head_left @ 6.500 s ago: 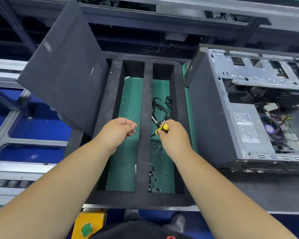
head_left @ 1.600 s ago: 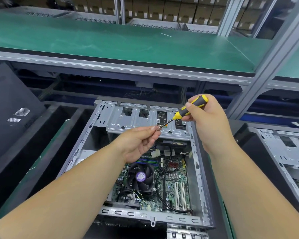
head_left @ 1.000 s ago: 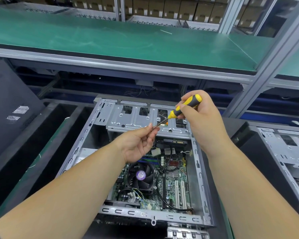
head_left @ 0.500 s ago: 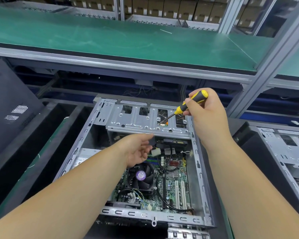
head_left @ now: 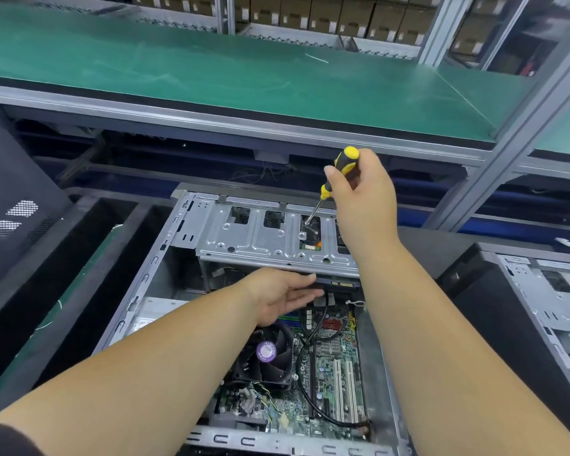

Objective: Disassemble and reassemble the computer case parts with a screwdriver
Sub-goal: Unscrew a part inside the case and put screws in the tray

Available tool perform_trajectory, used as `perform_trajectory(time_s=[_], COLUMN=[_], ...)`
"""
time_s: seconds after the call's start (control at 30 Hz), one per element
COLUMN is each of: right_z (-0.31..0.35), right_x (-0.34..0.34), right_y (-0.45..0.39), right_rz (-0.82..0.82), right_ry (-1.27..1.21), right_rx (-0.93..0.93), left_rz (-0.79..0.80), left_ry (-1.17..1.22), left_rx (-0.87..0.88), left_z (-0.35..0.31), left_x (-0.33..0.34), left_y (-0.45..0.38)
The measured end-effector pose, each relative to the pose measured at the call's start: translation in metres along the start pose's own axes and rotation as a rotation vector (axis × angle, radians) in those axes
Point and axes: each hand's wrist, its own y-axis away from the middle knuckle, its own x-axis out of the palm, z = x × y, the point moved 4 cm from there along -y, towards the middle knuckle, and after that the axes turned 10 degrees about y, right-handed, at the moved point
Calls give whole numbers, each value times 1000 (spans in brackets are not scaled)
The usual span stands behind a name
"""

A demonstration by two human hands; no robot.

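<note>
The counter (head_left: 418, 240) is dark, and the open computer case (head_left: 185, 232) lies on it side up. Just left of the case sits a black foam tray (head_left: 89, 245) (its channels show green matting). A second case (head_left: 494, 291) lies at the right. Above, a green-topped shelf (head_left: 211, 70) spans the frame.

An assembly workshop: green-matted benches (head_left: 244, 77) on metal framing (head_left: 507, 153), stacked cartons (head_left: 343, 14) behind, open computer cases (head_left: 277, 324) in foam trays (head_left: 79, 258).
</note>
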Motion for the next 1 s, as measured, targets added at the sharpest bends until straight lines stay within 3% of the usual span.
perform_trajectory(time_s=[1.0], right_z=[-20], right_x=[23], right_y=[2], right_rz=[56], right_ry=[48], right_rx=[-16], left_rz=[-36], left_ry=[85], left_rx=[23], left_z=[0], left_x=[0], left_y=[-7])
